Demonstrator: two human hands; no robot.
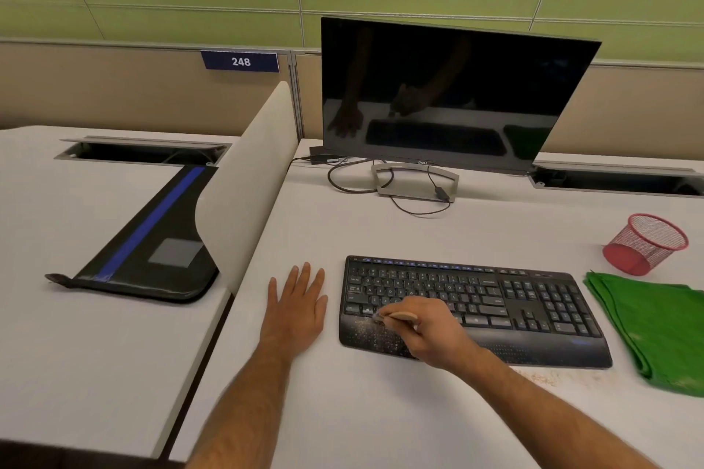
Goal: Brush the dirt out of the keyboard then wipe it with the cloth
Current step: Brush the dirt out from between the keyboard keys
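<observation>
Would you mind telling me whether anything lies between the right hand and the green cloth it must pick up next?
Nothing visible blocks it. The folded green cloth lies right of the black keyboard, with bare white desk between it and the right hand.

Two bare forearms, hairy, no sleeves in view. Left hand (pixel 295 310) and right hand (pixel 426 331) ungloved, without rings, watch or bands at the wrists. Short, plain fingernails on the left.

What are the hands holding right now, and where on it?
Right hand grips the brush by its wooden handle; left hand lies flat on the desk, holding nothing.
</observation>
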